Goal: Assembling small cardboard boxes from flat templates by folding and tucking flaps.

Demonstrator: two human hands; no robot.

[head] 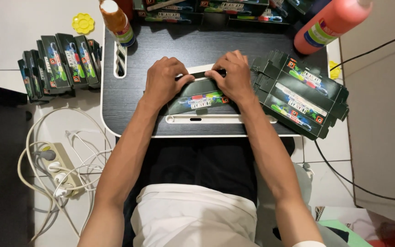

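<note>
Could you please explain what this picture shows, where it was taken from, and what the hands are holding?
The single picture comes from a camera worn on a person's head, looking down. No machine is here: the left hand and right hand are bare. Together they press a dark printed carton on a small black lap table. A stack of flat cartons lies to the right, folded cartons on the floor to the left, an orange bottle at the top, and a power strip below.

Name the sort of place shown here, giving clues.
Probably a home floor workspace for packing: a low black lap table on white tiles, stacks of flat dark cartons, and a power strip.
</note>
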